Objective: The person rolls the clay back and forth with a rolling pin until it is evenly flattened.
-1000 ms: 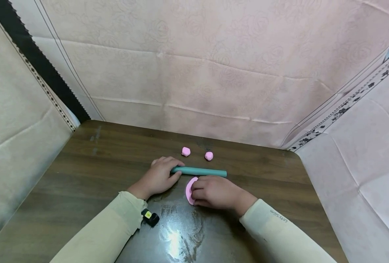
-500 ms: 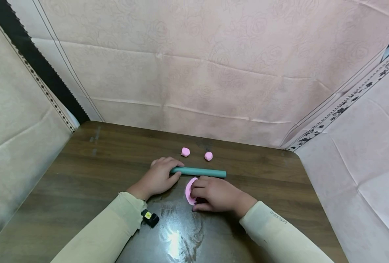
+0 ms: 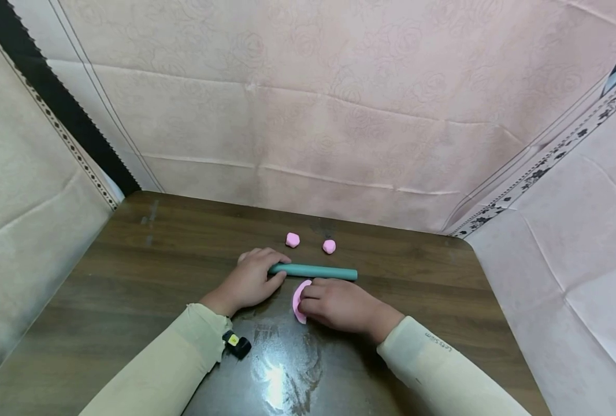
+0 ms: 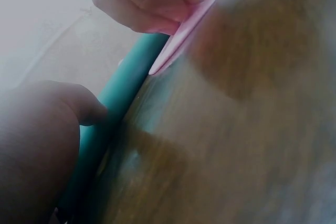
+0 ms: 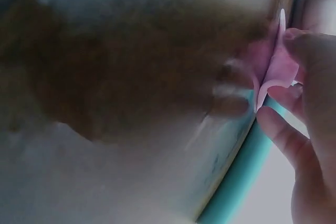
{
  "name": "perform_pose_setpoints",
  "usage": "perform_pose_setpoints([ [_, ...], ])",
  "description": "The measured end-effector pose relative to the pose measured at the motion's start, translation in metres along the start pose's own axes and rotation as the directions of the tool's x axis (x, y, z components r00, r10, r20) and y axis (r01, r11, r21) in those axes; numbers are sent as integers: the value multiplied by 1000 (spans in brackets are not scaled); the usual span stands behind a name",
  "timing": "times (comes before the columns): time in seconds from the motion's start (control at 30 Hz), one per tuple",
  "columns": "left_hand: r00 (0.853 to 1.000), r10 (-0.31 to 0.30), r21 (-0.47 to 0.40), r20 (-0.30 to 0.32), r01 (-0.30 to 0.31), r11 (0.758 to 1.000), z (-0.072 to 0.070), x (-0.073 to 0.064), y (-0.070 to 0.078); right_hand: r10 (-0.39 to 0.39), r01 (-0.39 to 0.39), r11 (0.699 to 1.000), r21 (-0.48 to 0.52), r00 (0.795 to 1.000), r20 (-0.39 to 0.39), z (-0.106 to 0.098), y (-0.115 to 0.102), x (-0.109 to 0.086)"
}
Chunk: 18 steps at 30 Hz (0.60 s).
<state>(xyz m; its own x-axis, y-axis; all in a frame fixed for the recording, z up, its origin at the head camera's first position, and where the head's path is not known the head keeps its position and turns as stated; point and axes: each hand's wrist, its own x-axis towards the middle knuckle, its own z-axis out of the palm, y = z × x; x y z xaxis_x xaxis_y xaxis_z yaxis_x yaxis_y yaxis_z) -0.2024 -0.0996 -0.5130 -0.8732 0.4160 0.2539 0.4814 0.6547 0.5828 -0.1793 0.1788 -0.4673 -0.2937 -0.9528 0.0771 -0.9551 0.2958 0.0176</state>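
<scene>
My left hand (image 3: 252,278) holds the left end of a smooth teal rod (image 3: 319,272), which lies crosswise on the table. Just in front of the rod is a thin, flattened piece of pink clay (image 3: 297,301). My right hand (image 3: 343,306) pinches it, covering its right part in the head view. From the right wrist, the pink clay (image 5: 281,69) shows a raised, folded edge between thumb and fingers. In the left wrist view its rim (image 4: 181,38) looks thin and flat, close beside the rod (image 4: 123,87).
Two small pink clay lumps, one on the left (image 3: 292,240) and one on the right (image 3: 329,247), lie behind the rod. The brown wooden table (image 3: 157,277) has a wet, shiny patch (image 3: 287,364) in front. Pale patterned cloth (image 3: 308,127) hangs around the table's far side and flanks.
The right thumb stood apart from the pink clay half a second ago and is now tucked back in against it. The left hand and the rod have stayed in place.
</scene>
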Motion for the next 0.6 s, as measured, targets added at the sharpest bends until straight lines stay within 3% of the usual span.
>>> perform_pose_setpoints([
  [0.13,1000,-4,-3,11,4,1000,0,0,1,-6,6,999,50,1000,7,-4,3,-3],
  [0.2,1000,-4,-7,12,4,1000,0,0,2,-16,15,1000,26,1000,19,-7,5,-5],
  [0.3,1000,-3,-5,8,3,1000,-1,0,3,-39,42,994,-97,999,38,-10,4,-4],
  [0.43,1000,-4,3,8,4,1000,-2,0,2,-84,96,961,-260,995,58,-11,1,2],
  [0.6,1000,-6,4,10,6,1000,-2,-1,2,-113,135,930,-341,990,84,-8,-3,7],
])
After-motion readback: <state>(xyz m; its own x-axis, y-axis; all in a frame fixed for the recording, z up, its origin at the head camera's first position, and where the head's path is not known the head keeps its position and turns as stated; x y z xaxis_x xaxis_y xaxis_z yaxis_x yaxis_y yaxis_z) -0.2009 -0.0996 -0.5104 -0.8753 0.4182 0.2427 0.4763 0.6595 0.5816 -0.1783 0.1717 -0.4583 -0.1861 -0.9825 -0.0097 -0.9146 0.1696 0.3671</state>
